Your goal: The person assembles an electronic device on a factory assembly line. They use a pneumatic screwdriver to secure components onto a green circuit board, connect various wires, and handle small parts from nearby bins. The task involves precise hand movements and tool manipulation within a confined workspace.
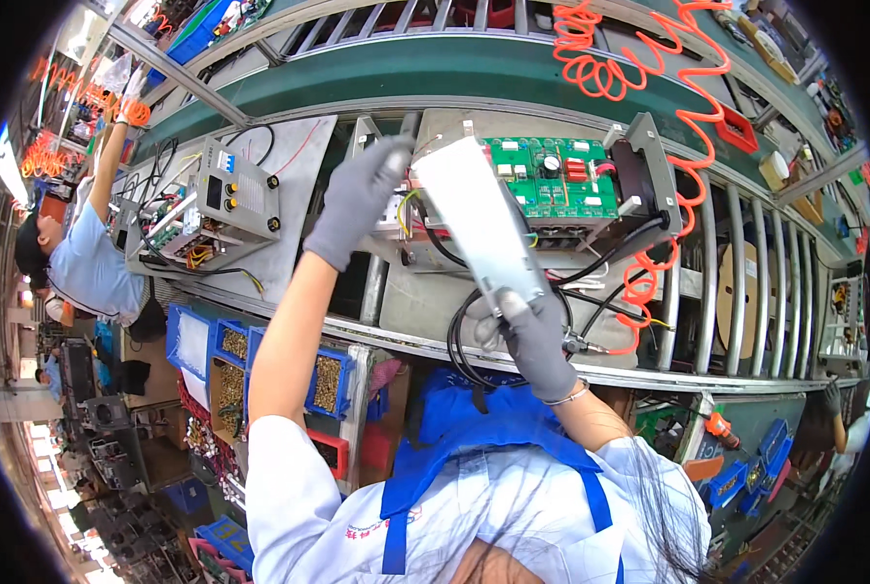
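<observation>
My right hand [537, 341], in a grey glove, grips the lower end of a bright, flat sheet-metal panel [474, 214]. The panel slants up and left in front of an opened electrical unit [571, 234], covering part of it. A green circuit board [552, 175] with red, white and black parts shows on the unit. My left hand [357, 204], also gloved in grey, is raised at the unit's left end, beside the panel's upper corner. Its fingers reach out with nothing visible in them. Black cables [464, 341] loop below my right hand.
A second unit with yellow knobs [245, 195] stands on a board to the left. Orange coiled air hoses [688, 127] hang at the right, beside metal rollers [766, 282]. Blue bins of small brass-coloured parts [328, 382] sit below left. A co-worker [94, 253] stands far left.
</observation>
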`<state>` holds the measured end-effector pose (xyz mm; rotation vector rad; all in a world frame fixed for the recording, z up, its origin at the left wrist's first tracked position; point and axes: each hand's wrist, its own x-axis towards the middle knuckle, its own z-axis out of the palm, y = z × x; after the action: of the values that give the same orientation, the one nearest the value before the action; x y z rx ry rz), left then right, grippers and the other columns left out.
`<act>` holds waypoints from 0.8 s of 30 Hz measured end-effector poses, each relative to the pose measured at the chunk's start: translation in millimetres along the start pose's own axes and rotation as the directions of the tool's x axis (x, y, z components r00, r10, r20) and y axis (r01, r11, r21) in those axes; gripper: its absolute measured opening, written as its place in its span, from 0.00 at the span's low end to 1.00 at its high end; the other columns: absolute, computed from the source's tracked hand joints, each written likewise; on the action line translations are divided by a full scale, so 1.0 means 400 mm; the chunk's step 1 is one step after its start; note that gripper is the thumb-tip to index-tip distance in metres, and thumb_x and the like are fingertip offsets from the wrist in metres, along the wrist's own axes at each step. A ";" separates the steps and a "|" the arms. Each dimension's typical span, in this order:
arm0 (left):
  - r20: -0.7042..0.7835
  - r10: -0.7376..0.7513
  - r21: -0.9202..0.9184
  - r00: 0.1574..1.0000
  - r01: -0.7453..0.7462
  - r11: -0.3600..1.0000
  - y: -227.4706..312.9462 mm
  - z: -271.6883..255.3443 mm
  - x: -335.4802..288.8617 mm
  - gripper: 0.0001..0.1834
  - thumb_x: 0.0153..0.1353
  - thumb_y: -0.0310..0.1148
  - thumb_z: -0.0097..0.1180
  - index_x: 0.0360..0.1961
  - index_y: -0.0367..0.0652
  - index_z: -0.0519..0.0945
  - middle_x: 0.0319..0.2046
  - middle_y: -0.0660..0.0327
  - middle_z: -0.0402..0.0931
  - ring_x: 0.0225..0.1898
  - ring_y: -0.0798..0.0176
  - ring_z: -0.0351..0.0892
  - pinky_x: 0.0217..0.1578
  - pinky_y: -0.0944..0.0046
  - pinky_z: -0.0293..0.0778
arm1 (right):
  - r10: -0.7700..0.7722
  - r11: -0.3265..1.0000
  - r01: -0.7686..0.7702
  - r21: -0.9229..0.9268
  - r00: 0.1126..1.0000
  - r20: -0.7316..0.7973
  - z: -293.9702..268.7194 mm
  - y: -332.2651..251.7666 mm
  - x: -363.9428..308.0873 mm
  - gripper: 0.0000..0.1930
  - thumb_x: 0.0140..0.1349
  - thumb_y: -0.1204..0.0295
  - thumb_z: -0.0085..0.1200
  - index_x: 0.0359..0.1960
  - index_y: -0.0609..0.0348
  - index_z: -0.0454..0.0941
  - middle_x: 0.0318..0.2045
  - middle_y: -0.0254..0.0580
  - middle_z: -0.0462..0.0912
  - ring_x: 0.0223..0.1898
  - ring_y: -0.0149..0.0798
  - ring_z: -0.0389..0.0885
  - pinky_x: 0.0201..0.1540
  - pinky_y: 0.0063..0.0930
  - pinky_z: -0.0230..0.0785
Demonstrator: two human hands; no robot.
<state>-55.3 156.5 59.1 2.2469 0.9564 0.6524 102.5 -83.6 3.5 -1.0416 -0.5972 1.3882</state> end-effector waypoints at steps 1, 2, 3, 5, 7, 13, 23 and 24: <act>0.026 0.043 0.294 0.999 -0.049 0.955 -0.004 0.028 -0.012 0.20 0.61 0.33 0.58 0.55 0.45 0.79 0.46 0.55 0.82 0.48 0.55 0.80 0.55 0.56 0.72 | -0.016 0.998 0.019 0.052 0.998 -0.063 -0.004 -0.009 0.012 0.20 0.72 0.60 0.49 0.49 0.69 0.76 0.26 0.45 0.84 0.28 0.31 0.83 0.29 0.24 0.76; 0.088 0.118 0.522 0.989 -0.147 0.840 -0.004 0.057 -0.034 0.19 0.58 0.30 0.58 0.53 0.46 0.80 0.46 0.55 0.82 0.50 0.55 0.79 0.58 0.53 0.69 | -0.078 0.992 0.081 0.092 0.996 -0.035 -0.017 -0.008 0.027 0.21 0.72 0.60 0.48 0.51 0.70 0.74 0.26 0.47 0.84 0.28 0.33 0.85 0.28 0.24 0.77; 0.168 0.170 0.701 0.971 -0.239 0.672 -0.011 0.087 -0.052 0.19 0.56 0.28 0.58 0.50 0.47 0.81 0.45 0.55 0.81 0.52 0.54 0.77 0.62 0.50 0.65 | -0.061 0.996 0.063 0.068 0.998 -0.022 -0.015 -0.017 0.038 0.21 0.73 0.60 0.48 0.51 0.70 0.74 0.26 0.48 0.84 0.27 0.33 0.84 0.28 0.24 0.77; 0.253 0.177 0.741 0.951 -0.308 0.597 -0.034 0.103 -0.055 0.15 0.51 0.29 0.59 0.43 0.49 0.83 0.43 0.59 0.81 0.54 0.57 0.74 0.63 0.49 0.60 | -0.029 0.999 0.029 0.018 1.000 0.003 0.013 -0.049 0.064 0.22 0.73 0.60 0.47 0.52 0.71 0.74 0.25 0.48 0.84 0.26 0.33 0.84 0.28 0.23 0.77; 0.283 0.274 0.766 0.919 -0.388 0.513 -0.041 0.098 -0.066 0.13 0.48 0.31 0.60 0.38 0.50 0.84 0.41 0.62 0.81 0.55 0.57 0.73 0.60 0.48 0.63 | 0.045 0.999 -0.044 -0.014 0.997 0.059 0.035 -0.028 0.097 0.21 0.73 0.59 0.49 0.50 0.69 0.77 0.29 0.46 0.85 0.24 0.30 0.82 0.26 0.22 0.74; 0.393 0.386 0.492 0.834 -0.546 0.678 -0.055 0.018 -0.076 0.17 0.43 0.27 0.59 0.39 0.43 0.81 0.43 0.60 0.77 0.52 0.52 0.73 0.59 0.50 0.66 | 0.086 0.972 -0.062 0.229 0.991 -0.100 0.128 0.141 0.236 0.19 0.72 0.57 0.52 0.41 0.64 0.80 0.24 0.36 0.82 0.22 0.25 0.78 0.24 0.21 0.69; 0.346 0.411 0.308 0.843 -0.516 0.799 -0.103 0.010 -0.071 0.14 0.42 0.26 0.59 0.34 0.48 0.82 0.38 0.64 0.78 0.49 0.54 0.75 0.54 0.53 0.68 | 0.232 0.861 -0.120 0.494 0.958 -0.171 0.148 0.244 0.321 0.15 0.74 0.58 0.50 0.41 0.59 0.77 0.27 0.38 0.82 0.21 0.25 0.75 0.22 0.21 0.65; 0.346 0.398 0.319 0.850 -0.506 0.802 -0.098 0.012 -0.066 0.13 0.42 0.26 0.58 0.33 0.48 0.82 0.37 0.65 0.79 0.49 0.55 0.75 0.53 0.53 0.69 | 0.232 0.852 -0.124 0.508 0.961 -0.154 0.148 0.241 0.325 0.15 0.74 0.59 0.50 0.41 0.59 0.77 0.28 0.38 0.82 0.22 0.25 0.76 0.23 0.21 0.65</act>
<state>-86.7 156.7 23.4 2.8880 0.4300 0.3502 22.8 43.4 -81.6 -0.8189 0.0274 1.4658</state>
